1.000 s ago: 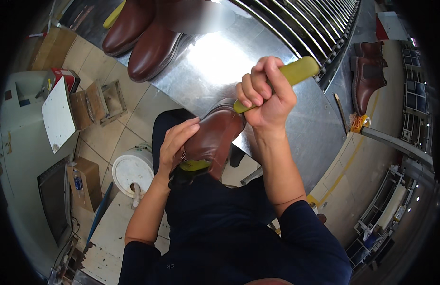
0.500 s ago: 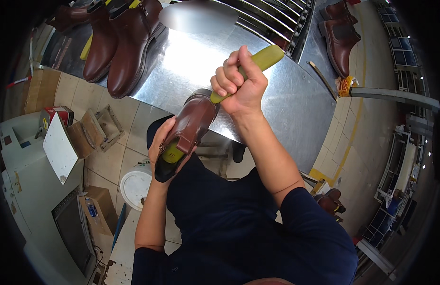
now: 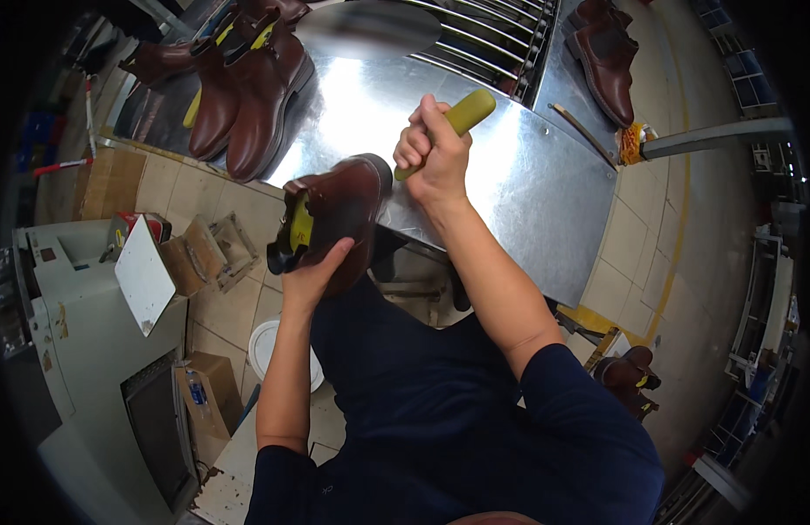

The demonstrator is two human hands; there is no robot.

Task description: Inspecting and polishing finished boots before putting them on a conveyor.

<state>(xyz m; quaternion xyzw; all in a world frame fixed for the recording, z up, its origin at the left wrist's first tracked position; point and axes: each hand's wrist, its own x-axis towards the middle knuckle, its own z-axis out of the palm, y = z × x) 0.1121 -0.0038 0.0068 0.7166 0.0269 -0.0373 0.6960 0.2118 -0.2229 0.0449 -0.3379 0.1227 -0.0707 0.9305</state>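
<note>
Tilted over my lap by the bench's near edge is a brown leather ankle boot (image 3: 339,210). My left hand (image 3: 313,276) grips it from below, its thumb along the side and the other fingers hidden. The boot's opening faces left toward me, showing a yellow-green lining or insole inside, and its dark sole edge is at the far end. Just right of the boot, my right hand (image 3: 436,157) is closed around a yellow-green insole (image 3: 472,111). One rounded end sticks out past the fist, while a short tip shows below it near the boot.
More brown boots (image 3: 263,109) stand at the far left of the metal bench (image 3: 527,188), beside a slatted metal rack (image 3: 488,44). Another boot (image 3: 604,74) is at the far right. A grey machine (image 3: 90,350) and a white bucket (image 3: 269,350) are at my left.
The boot has rolled in my left hand, so its opening and side now face differently, and it has risen slightly. My right hand with the insole shifted slightly left in view.
</note>
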